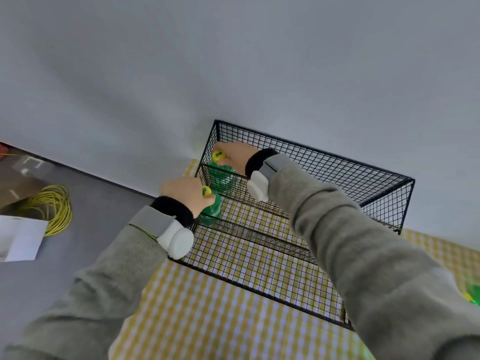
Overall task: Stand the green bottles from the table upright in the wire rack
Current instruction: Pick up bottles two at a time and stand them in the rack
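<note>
Both grips (181, 190) (235, 154) on rack (337, 162) bottles (219, 178)

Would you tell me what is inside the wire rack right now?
Two green bottles with yellow caps, one gripped by each hand. The hands hide the necks; their bases are hard to see.

Green bottles (220, 175) with yellow caps, black wire rack (324, 162), yellow-checked tablecloth (197, 307).
</note>
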The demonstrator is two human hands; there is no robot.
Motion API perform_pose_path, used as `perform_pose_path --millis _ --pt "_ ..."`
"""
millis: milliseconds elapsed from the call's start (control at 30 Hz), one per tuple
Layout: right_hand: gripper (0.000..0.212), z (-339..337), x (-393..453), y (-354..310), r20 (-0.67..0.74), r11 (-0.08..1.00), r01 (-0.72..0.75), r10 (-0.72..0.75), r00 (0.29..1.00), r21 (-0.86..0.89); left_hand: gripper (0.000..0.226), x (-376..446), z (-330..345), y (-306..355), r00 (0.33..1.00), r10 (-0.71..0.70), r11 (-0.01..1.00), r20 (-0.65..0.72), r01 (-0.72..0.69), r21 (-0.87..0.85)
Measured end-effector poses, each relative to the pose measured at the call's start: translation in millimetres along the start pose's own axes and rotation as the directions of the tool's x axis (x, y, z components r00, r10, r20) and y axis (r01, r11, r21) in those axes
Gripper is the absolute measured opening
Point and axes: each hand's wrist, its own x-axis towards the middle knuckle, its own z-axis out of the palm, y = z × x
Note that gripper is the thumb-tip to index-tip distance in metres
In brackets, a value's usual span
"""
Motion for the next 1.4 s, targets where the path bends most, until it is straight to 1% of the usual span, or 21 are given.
perform_pose_path --millis 100,233,333,433,533,567,633,667,700,733,800,867,900,933,1000,1100,1133,1200,1267,1333,1400 --pt "0.041 -1.9 -2.6 -0.7 0.003 0.999 -0.008 0.008 1.0 0.042 0.057 0.7 -1.2 -4.9 1.0 -0.012 1.0 0.014 0.012 -0.002" --pt "0.039 -0.8 -12.7 1.6 -0.032 0.995 -0.063 0.066 0.997 0.083 0.061 -4.2 2.7 -6.7 1.0 -0.025 0.999 -0.008 0.025 -0.023" --pt "0.048 -0.5 -24.1 3.1 -0.03 0.985 -0.138 0.142 0.989 0.103 0.062 -10.5 4.0 -8.2 1.0 -0.015 0.999 0.007 0.015 -0.042" --pt "0.057 -0.5 -48.7 5.3 -0.056 0.975 -0.167 0.176 0.983 0.144 0.054 -24.8 0.2 -8.5 1.0 -0.007 0.998 0.029 0.009 -0.056" --pt "0.048 4.1 -89.5 12.6 -0.096 0.972 -0.16 0.179 0.979 0.174 0.045 -44.8 -3.6 -3.9 1.0 0.0 0.996 0.022 0.002 -0.093" --pt "0.043 7.8 -109.0 15.6 -0.128 0.962 -0.163 0.194 0.972 0.221 0.043 -52.8 -5.0 1.5 0.999 0.022 0.993 0.026 -0.018 -0.115" --pt "0.036 16.1 -139.3 20.2 -0.208 0.948 -0.143 0.207 0.956 0.284 0.042 -62.9 -7.2 14.6 0.998 0.062 0.991 0.025 -0.058 -0.118" --pt "0.033 25.3 -170.9 25.8 -0.264 0.942 -0.15 0.234 0.936 0.3 0.041 -78.0 -7.1 35.2 0.994 0.108 0.99 0.03 -0.105 -0.095" --pt "0.031 30.0 -182.1 29.4 -0.322 0.938 -0.145 0.248 0.914 0.314 0.039 -83.3 -7.1 46.2 0.991 0.129 0.988 0.028 -0.126 -0.086" --pt "0.03 37.9 -207.0 35.9 -0.38 0.922 -0.158 0.296 0.877 0.354 0.036 -96.1 -5.0 66.6 0.986 0.167 0.983 0.027 -0.164 -0.079" --pt "0.03 55.0 -249.7 54.5 -0.425 0.885 -0.2 0.387 0.818 0.421 0.032 -117.0 2.7 105.7 0.97 0.243 0.968 0.026 -0.24 -0.071" --pt "0.032 72.1 -284.8 74.7 -0.376 0.84 -0.281 0.474 0.796 0.464 0.03 -131.5 13.8 133.4 0.953 0.296 0.953 0.067 -0.29 -0.087" --pt "0.034 85.0 -307.8 88.5 -0.354 0.808 -0.34 0.534 0.768 0.481 0.029 -141.6 20.7 148.9 0.939 0.326 0.943 0.108 -0.315 -0.109" --pt "0.035 96.2 -330.4 102.0 -0.33 0.769 -0.403 0.597 0.731 0.497 0.027 -151.2 28.1 164.5 0.921 0.365 0.928 0.138 -0.35 -0.126" --pt "0.039 132.3 -390.3 134.2 -0.24 0.633 -0.545 0.745 0.622 0.55 0.026 -178.9 47.4 205.4 0.867 0.448 0.894 0.216 -0.427 -0.139" --pt "0.039 170.1 -442.5 163.9 -0.095 0.486 -0.663 0.84 0.534 0.569 0.032 -204.2 72.7 241.4 0.822 0.483 0.875 0.303 -0.464 -0.136" --pt "0.038 176.3 -448.6 168.2 -0.057 0.461 -0.687 0.85 0.523 0.561 0.038 -206.9 78.4 244.4 0.813 0.483 0.875 0.324 -0.458 -0.156" --pt "0.038 195.8 -477.0 178.2 0.0 0.406 -0.735 0.875 0.484 0.543 0.046 -221.6 96.6 268.0 0.759 0.502 0.863 0.414 -0.468 -0.188" --pt "0.039 218.1 -496.6 186.8 0.02 0.386 -0.75 0.883 0.469 0.537 0.05 -237.3 113.7 289.6 0.706 0.499 0.861 0.503 -0.471 -0.193" --pt "0.041 235.4 -511.3 193.3 0.0 0.385 -0.726 0.883 0.469 0.57 0.054 -254.0 130.1 310.7 0.672 0.488 0.863 0.558 -0.469 -0.19" --pt "0.042 241.1 -513.2 197.5 -0.039 0.396 -0.695 0.882 0.469 0.6 0.055 -262.8 143.1 322.4 0.653 0.463 0.874 0.599 -0.446 -0.19"
